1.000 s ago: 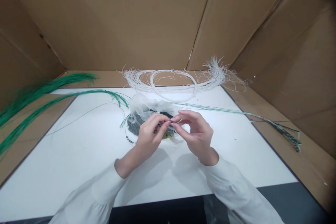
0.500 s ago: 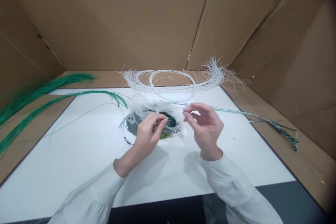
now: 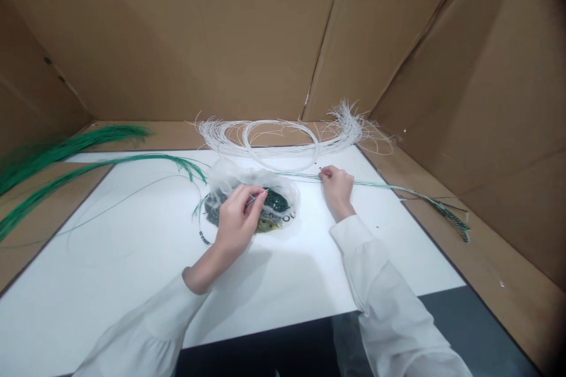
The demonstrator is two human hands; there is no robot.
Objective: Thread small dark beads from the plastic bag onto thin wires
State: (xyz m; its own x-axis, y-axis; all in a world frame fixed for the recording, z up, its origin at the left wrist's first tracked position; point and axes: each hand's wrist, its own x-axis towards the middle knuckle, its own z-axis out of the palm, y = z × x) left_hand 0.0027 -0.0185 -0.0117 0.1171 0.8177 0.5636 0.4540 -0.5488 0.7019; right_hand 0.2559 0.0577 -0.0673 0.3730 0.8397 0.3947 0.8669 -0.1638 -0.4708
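My left hand point(image 3: 239, 215) is over the bag, thumb and fingers pinched on a thin strand whose pale tip pokes out at the fingertips. A clear plastic bag point(image 3: 289, 191) with dark lettering lies open beneath it, holding shiny dark green beads point(image 3: 276, 200). Left of the bag, a thin strand with black and white beads point(image 3: 204, 238) curves along the table. My right hand point(image 3: 338, 188) is lowered to the tabletop with its fingertips pressed together, beside a tiny black bead point(image 3: 320, 168) and thin green strands. What those fingertips hold, if anything, is too small to name.
Green strand bundles point(image 3: 88, 174) stretch in from the left. A coil of white strands point(image 3: 283, 141) lies at the back. Strands with striped beaded ends point(image 3: 451, 218) extend rightward over the edge of the white tabletop point(image 3: 265, 300). Cardboard walls point(image 3: 212, 35) surround the table.
My right hand has moved from beside the bag, fingers curled, forward to the tabletop near the tiny bead. My left hand keeps its pinch over the bag. The view has shifted slightly right.
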